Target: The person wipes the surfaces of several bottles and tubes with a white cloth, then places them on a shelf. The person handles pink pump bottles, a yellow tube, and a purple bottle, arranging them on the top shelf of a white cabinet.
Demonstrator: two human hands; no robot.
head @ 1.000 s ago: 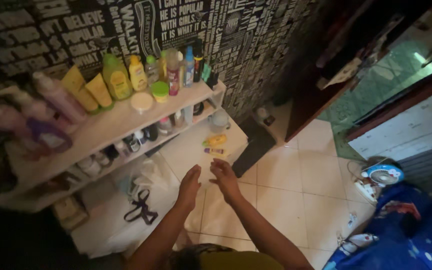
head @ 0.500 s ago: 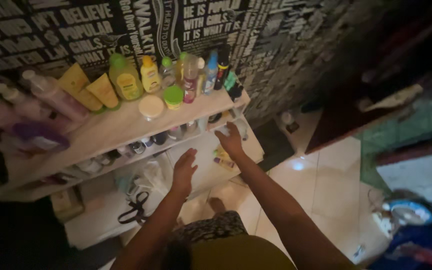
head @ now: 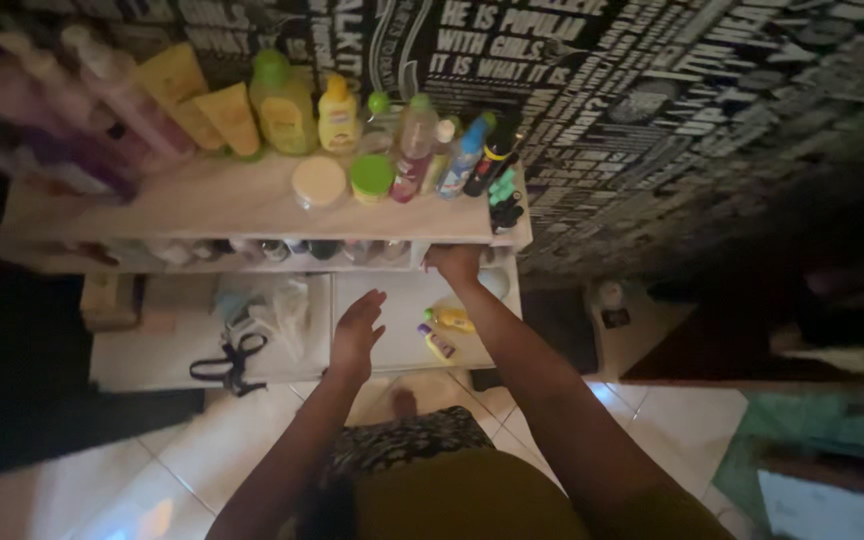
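My right hand point(head: 455, 262) reaches under the top board of a white shelf unit point(head: 222, 205), at its right end; its fingers are hidden by the board edge, so what it touches cannot be told. My left hand point(head: 357, 330) hovers open, fingers spread, above the lowest white shelf point(head: 382, 345). Two small bottles lie there: a yellow bottle point(head: 451, 319) and a small purple-capped tube point(head: 437, 342), just right of my left hand. On top of the unit stand several bottles and tubes, among them a green bottle point(head: 280, 100) and a blue bottle point(head: 465, 156).
A black wall point(head: 672, 90) covered in white lettering rises behind the shelves. A dark strap point(head: 227, 362) and a crumpled clear bag point(head: 287, 310) lie on the lowest shelf, left. Pale floor tiles point(head: 202, 470) spread below; a dark doorway area is at right.
My view has moved closer over the shelves and swung left. My right hand went from mid-air out to the shelf's right end and under the top board. My left hand rose slightly.
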